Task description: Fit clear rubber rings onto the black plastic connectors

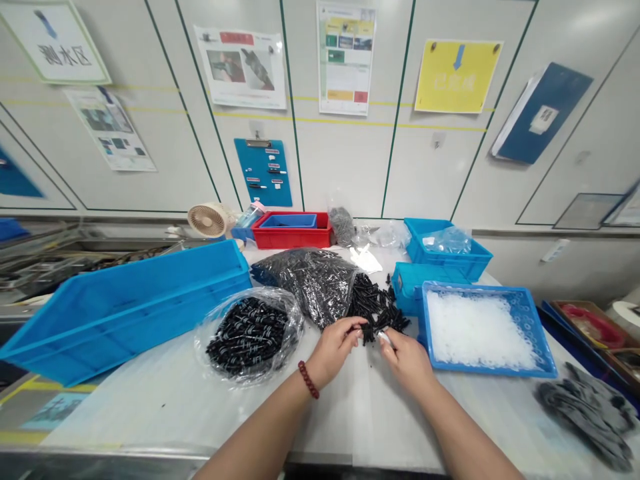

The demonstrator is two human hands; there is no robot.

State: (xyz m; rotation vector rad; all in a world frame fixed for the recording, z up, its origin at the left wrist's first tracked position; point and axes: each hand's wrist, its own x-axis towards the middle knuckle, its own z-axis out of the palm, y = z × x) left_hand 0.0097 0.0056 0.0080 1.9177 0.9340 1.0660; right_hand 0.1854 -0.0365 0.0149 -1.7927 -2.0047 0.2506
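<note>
My left hand, with a reddish-brown bead bracelet at the wrist, is closed in a pinch at the near edge of a loose pile of small black parts. What its fingertips hold blends with the pile. Just to the right, my right hand pinches a small white piece. Behind my hands, a clear bag full of black parts lies against the pile. A blue bin of small white plastic pieces stands right of my right hand. Left of my left hand sits an open clear bag of white-marked black parts.
A long blue bin borders the left side. Smaller blue boxes stand back right; a red tray and a beige fan are at the back. Grey gloves lie at the right edge of the white tabletop.
</note>
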